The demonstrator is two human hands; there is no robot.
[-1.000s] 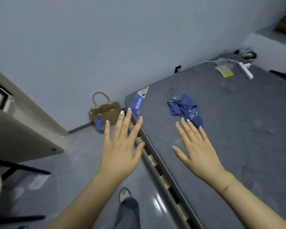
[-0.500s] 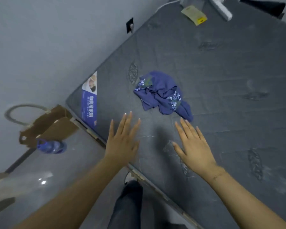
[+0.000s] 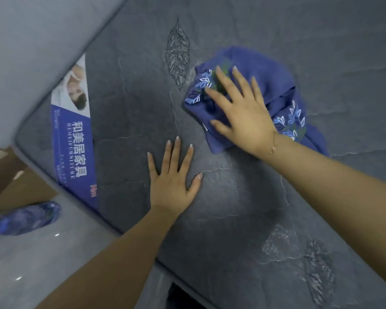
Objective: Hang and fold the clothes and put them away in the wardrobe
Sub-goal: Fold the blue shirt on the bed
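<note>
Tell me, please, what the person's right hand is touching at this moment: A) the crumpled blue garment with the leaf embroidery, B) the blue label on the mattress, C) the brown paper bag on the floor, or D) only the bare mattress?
A: the right hand lies with fingers spread on the crumpled blue garment, while the left hand rests flat on the bare grey mattress beside it.

A crumpled garment [image 3: 267,85] lies on the mattress [image 3: 321,197], right hand [image 3: 243,112] resting on it. Left hand [image 3: 173,184] lies flat on the mattress, nearer and left. Label [image 3: 75,134] at the mattress's left corner; paper bag [image 3: 11,179] on the floor [image 3: 42,253] beyond.
</note>
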